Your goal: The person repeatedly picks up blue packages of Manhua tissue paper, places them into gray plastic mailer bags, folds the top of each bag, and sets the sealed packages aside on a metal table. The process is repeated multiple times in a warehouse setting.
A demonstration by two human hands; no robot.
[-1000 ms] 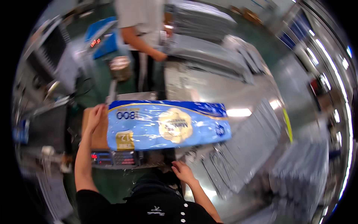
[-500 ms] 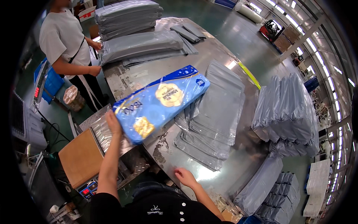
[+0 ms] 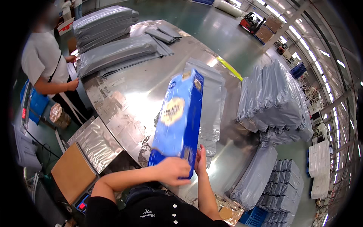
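Note:
A long blue plastic-wrapped pack (image 3: 170,126) with a cream round emblem is held tilted up over the metal table (image 3: 130,100). My left hand (image 3: 174,171) is closed on its near end. Close by the pack's right near corner is my right hand (image 3: 200,162), fingers stretched upward; whether it touches the pack is hard to tell. Beneath and behind the pack lie flat grey plastic bags (image 3: 211,102), partly hidden by it.
Grey filled bags (image 3: 102,28) are stacked at the far left, where a co-worker (image 3: 43,62) stands. More grey bundles (image 3: 272,98) rise along the right edge. A scale (image 3: 81,204) with a brown board (image 3: 73,172) stands at the near left. A forklift (image 3: 251,23) is far off.
The pack has swung right and turned from lying slantwise to pointing away from me, showing its dark blue side. My left hand moved right with it; my right hand rose beside it.

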